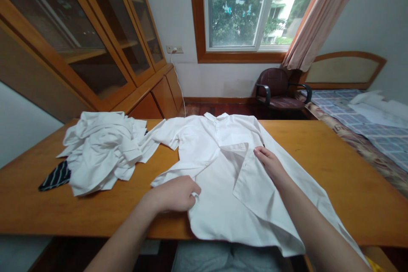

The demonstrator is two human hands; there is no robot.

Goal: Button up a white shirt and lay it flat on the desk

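The white shirt lies across the table, collar at the far edge, hem past the near edge; the left hand pinches its side; the right hand pinches a front panel. White clothes lie heaped near the far left corner.

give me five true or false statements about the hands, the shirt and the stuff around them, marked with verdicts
1. The right hand holds the front of the white long-sleeved cloth shirt. True.
2. The left hand rests flat, away from the shirt. False: it pinches the shirt's edge.
3. The crumpled heap of white cloth lies left of the shirt on the brown wooden table. True.
4. The pointed white collar faces the person. False: it lies toward the table's far side.
5. The maroon padded chair with black armrests stands beyond the table. True.
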